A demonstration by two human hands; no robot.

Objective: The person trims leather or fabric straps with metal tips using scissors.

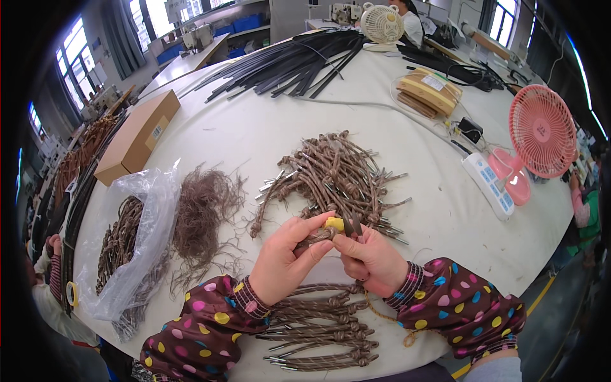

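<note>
My left hand (289,254) is closed around a knotted brown cord (321,237), with a small yellow piece (335,223) at its fingertips. Close against it, my right hand (369,258) grips a small dark tool (353,223) with two blade-like ends, which looks like thread snips. Just beyond both hands lies a tangled pile of brown knotted cords (334,172) with silver tips. Nearer to me, below my wrists, more such cords (324,328) lie side by side in a row, knots toward the right. A thin yellowish string (410,337) hangs by my right sleeve.
To the left are a heap of loose brown threads (207,219), a clear plastic bag (153,235) of cords and a cardboard box (140,137). A pink fan (541,130) and a white power strip (487,184) stand right. Black strips (280,63) lie at the back.
</note>
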